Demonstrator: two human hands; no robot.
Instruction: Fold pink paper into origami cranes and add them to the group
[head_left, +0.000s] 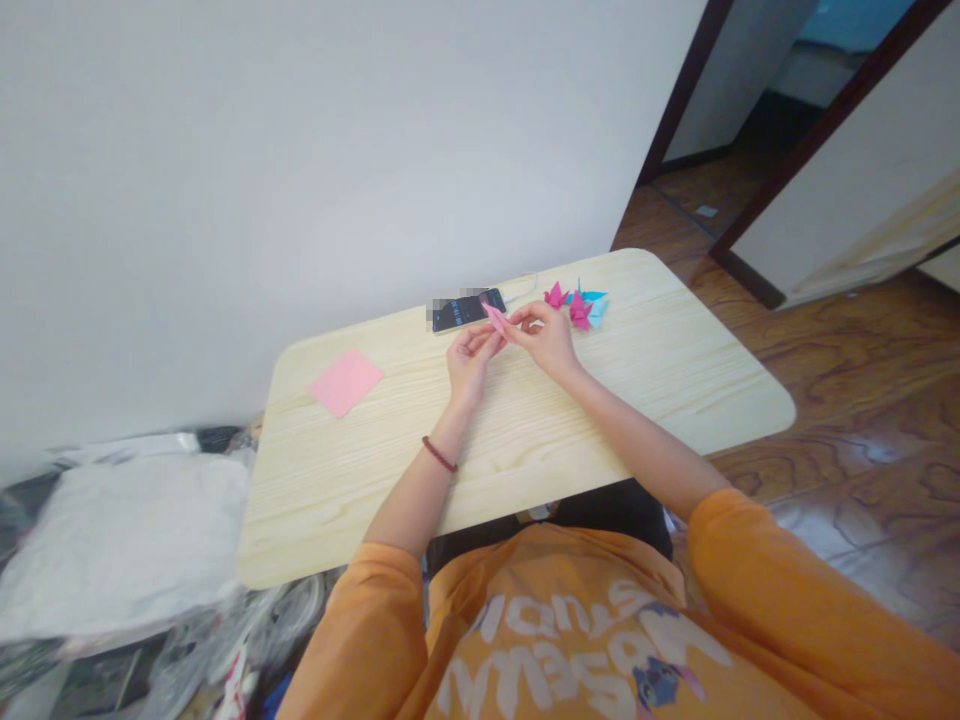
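Observation:
Between my fingertips is a small piece of folded pink paper (pixel 496 318), held up over the middle of the table. My left hand (pixel 472 358) pinches its lower end, a dark red beaded bracelet (pixel 439 455) on that wrist. From the other side my right hand (pixel 545 337) grips the paper between thumb and fingers. The paper's exact folds are too small to make out. Just behind my hands lies a phone (pixel 469 311) with a lit screen. Beside my right hand sit several folded paper cranes (pixel 580 310) in dark pink and blue.
A flat pink paper square (pixel 346 382) lies on the left part of the pale wooden table (pixel 360 500). A white cable (pixel 523 290) runs from the phone. The table's back edge meets a white wall (pixel 337 150). Bags and a white bundle (pixel 127 540) are at the left.

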